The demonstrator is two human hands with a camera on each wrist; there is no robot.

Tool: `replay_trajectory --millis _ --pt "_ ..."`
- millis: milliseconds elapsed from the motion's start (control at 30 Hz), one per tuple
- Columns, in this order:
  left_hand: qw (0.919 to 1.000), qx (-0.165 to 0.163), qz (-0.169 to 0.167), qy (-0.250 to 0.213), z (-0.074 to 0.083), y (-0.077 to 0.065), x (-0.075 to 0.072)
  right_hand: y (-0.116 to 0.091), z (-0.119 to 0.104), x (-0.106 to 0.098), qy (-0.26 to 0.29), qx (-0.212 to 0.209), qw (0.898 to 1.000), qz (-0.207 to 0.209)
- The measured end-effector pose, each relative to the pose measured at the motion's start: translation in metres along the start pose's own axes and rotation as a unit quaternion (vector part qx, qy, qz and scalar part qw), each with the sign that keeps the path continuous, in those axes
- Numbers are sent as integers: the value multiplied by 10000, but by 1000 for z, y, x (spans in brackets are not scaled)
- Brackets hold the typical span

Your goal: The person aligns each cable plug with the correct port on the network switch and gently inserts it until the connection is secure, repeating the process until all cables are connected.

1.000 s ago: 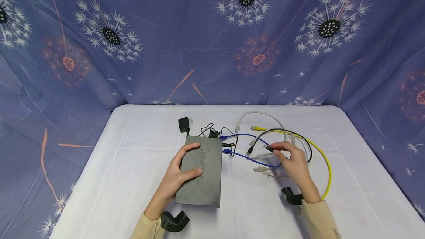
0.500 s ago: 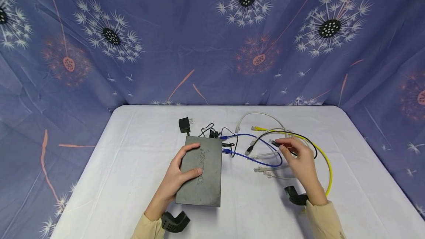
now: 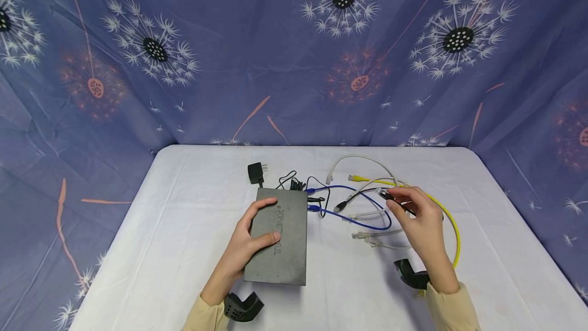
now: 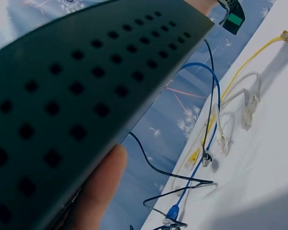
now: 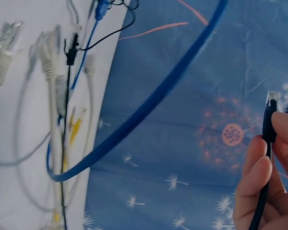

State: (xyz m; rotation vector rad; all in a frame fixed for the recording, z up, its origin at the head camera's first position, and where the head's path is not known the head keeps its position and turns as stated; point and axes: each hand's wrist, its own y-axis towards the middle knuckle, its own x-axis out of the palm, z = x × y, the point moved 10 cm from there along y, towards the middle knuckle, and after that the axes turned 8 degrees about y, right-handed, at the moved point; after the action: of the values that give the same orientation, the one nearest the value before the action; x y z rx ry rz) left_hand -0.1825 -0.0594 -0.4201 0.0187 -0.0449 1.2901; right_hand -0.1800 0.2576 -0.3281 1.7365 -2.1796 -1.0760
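Note:
In the head view a dark grey TP-LINK network switch (image 3: 291,244) is gripped by my left hand (image 3: 242,246), thumb on top and the other fingers at its left side. Its vented side fills much of the left wrist view. Two blue cable plugs (image 3: 314,208) and a thin black power lead (image 3: 316,199) meet the switch's right side. My right hand (image 3: 420,218) pinches the black plug of a network cable (image 5: 270,120), its clear tip pointing away from the fingers. The black cable's other plug (image 3: 341,206) lies among the cables. The switch's ports are hidden.
A yellow network cable (image 3: 456,229) curves along the right. Several grey cables (image 3: 363,235) lie around it. The black power adapter (image 3: 255,173) sits behind the switch on the white table (image 3: 184,208). A patterned blue curtain (image 3: 229,65) hangs behind.
My right hand has drawn the black plug slightly right and up, its tip now pointing up-left. The cable's other plug shifted left a little. The left hand and switch stayed nearly still.

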Motion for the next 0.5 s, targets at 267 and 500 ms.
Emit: replay_trajectory --millis 267,500 --pt "9999 33 -89 -89 2 0 3 1 -22 3 -135 -286 9994 -161" --pt "9999 12 -90 -106 4 0 4 1 -37 12 87 -420 9988 -248"
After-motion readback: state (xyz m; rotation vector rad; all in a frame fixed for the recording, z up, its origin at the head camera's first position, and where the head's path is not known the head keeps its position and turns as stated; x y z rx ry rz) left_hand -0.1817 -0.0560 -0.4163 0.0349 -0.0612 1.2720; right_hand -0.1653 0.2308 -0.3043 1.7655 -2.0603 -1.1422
